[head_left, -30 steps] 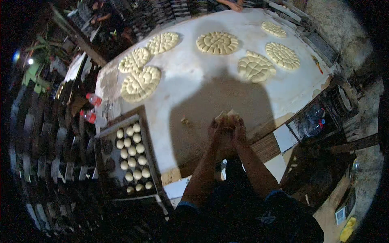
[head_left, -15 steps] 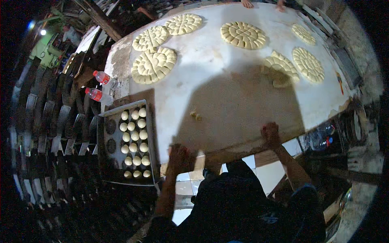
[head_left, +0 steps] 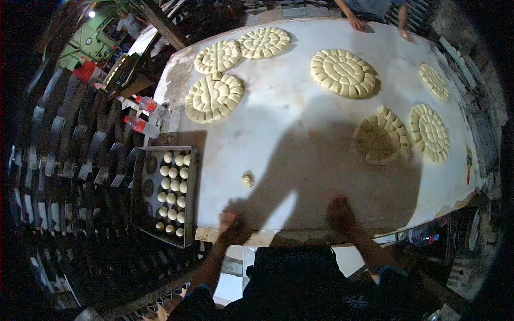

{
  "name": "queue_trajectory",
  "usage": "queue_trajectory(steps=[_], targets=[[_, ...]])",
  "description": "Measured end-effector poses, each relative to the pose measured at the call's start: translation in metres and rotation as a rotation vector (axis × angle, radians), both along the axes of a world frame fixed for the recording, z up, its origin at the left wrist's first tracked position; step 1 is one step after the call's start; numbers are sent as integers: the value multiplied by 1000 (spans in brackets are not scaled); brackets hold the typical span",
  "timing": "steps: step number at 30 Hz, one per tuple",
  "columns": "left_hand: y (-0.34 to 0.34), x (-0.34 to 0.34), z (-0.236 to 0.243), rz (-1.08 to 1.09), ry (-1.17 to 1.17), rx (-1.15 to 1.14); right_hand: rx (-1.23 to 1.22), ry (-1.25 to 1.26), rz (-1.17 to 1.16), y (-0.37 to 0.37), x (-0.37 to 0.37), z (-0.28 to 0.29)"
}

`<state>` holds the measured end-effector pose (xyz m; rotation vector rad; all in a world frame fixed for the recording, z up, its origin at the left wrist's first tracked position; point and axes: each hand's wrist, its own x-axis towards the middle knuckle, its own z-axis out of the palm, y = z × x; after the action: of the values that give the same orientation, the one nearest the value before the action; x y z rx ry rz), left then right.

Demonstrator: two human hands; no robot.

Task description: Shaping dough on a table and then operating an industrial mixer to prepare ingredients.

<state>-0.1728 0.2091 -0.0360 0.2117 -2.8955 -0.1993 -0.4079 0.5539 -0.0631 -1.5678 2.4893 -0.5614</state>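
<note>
At the near edge of the pale work table (head_left: pixel 278 107), my left hand (head_left: pixel 231 220) rests low with its fingers curled inward. My right hand (head_left: pixel 341 211) is on the tabletop farther right, in dark shadow and a little smeared, and looks rounded and closed as well. Whatever lies under either palm is hidden. Beyond my left hand is a small lump of dough (head_left: pixel 247 179). To the left, a metal tray (head_left: pixel 191 214) holds rows of round dough balls (head_left: pixel 175 185).
Segmented dough rounds lie across the far table, including one at the centre (head_left: pixel 344 74) and one at the right (head_left: pixel 429 132). Two red-capped bottles (head_left: pixel 143 126) stand at the left edge. Another person's hand (head_left: pixel 357 24) rests on the far edge.
The view has shifted, so the table sits lower in it. My right hand has come inward, closer to my left, and the hands are farther onto the tabletop.
</note>
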Motion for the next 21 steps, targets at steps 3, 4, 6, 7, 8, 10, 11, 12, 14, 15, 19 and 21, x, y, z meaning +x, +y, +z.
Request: queue_trajectory(steps=[3,4,6,7,8,10,11,12,14,15,19,21], targets=[[-81,27,-39,481,223,558,-91,-6,-206,-44,-55,14],[-49,-40,-3,359,361,296,-232,83,-398,-44,-65,5],[-55,-39,-29,435,278,312,-294,281,-344,-94,-45,16],[-41,-55,-31,443,183,327,-298,484,-339,-100,-44,11],[-14,-56,-30,340,214,323,-237,268,-314,-88,-29,-1],[5,-13,-58,249,284,289,-156,150,-101,-65,-3,0],[-29,31,-99,90,221,-45,-131,239,99,-54,-2,11],[-52,83,-137,456,184,872,-85,152,33,-46,-12,4],[-75,136,-132,758,117,1834,-114,130,-45,-26,-49,-5],[-90,104,-104,584,213,1076,-199,205,-61,-21,-71,8],[-110,-28,-45,486,419,874,-237,263,-529,-93,-95,-17],[-79,-57,-23,432,394,536,-85,146,-757,-110,-74,-11]])
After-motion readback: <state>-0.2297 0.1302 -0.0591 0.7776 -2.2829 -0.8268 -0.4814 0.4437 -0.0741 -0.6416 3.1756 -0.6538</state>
